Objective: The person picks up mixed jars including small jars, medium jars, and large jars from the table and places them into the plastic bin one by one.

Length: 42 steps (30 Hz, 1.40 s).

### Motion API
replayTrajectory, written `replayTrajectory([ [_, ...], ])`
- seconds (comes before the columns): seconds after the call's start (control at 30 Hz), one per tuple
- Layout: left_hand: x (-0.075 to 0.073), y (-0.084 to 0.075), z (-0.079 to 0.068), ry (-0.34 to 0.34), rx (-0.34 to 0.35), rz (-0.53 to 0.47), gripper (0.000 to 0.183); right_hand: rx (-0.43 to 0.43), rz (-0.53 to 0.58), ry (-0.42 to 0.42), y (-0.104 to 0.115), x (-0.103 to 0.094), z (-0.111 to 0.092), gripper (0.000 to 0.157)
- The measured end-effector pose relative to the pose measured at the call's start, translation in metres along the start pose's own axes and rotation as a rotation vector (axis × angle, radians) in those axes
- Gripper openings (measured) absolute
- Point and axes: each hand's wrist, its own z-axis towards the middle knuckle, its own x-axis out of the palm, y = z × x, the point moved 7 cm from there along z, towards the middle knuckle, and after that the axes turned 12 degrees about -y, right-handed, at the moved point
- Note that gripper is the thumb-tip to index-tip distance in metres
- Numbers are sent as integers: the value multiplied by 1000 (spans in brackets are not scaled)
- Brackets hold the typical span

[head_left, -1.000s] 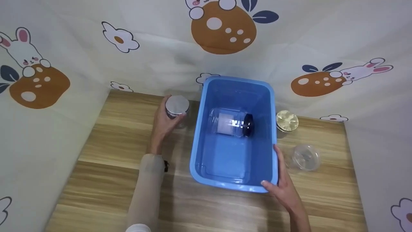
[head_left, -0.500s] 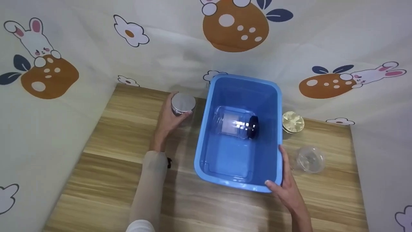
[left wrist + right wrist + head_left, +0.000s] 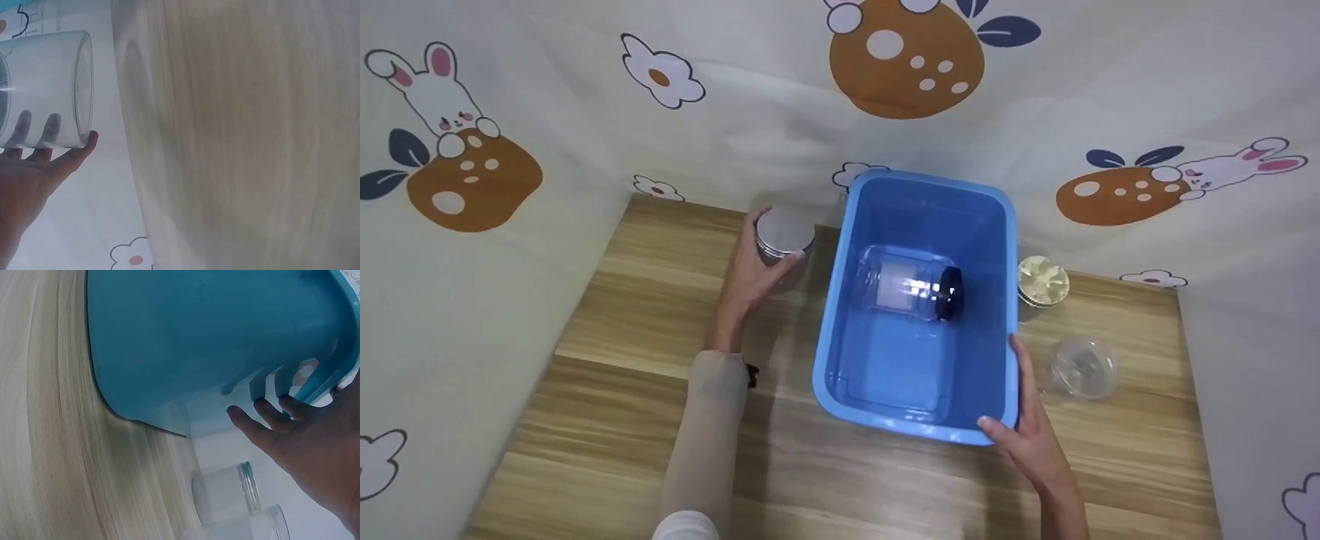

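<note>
My left hand (image 3: pixel 755 259) grips a clear jar with a flat silver lid (image 3: pixel 785 228), left of the blue bin (image 3: pixel 826 322). In the left wrist view the fingers spread along the wall of the clear jar (image 3: pixel 53 84), and its base shows apart from the tabletop. My right hand (image 3: pixel 1031 427) holds the bin's near right corner, thumb over the rim. From the right wrist view, the other fingers of the right hand (image 3: pixel 306 439) reach under that rim. Inside the bin, a clear jar with a black lid (image 3: pixel 911 289) lies on its side.
Right of the bin stand a gold-lidded jar (image 3: pixel 1043 280) and an open clear container (image 3: pixel 1084 369). The wood-grain tabletop (image 3: pixel 607 405) meets a printed cloth wall (image 3: pixel 735 135) at the back and sides.
The head view has shifted a little. My left hand and the silver-lidded jar have risen slightly. The right hand keeps its hold on the bin.
</note>
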Motion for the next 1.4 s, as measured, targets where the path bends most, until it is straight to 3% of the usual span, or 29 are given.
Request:
replayTrajectory([
  [0.33, -9, -32, 2, -48, 157, -25, 91, -25, 25, 3, 0, 0, 0, 105],
  [0.9, -22, -65, 4, -80, 276, 3, 93, -25, 41, 15, 2, 0, 1, 105],
  [1.23, -22, -86, 8, -68, 323, 27, 92, -58, 56, 22, 2, 1, 2, 105],
  [1.4, -21, -95, 8, -43, 341, 57, 91, -34, 45, 15, 1, 1, 1, 105],
])
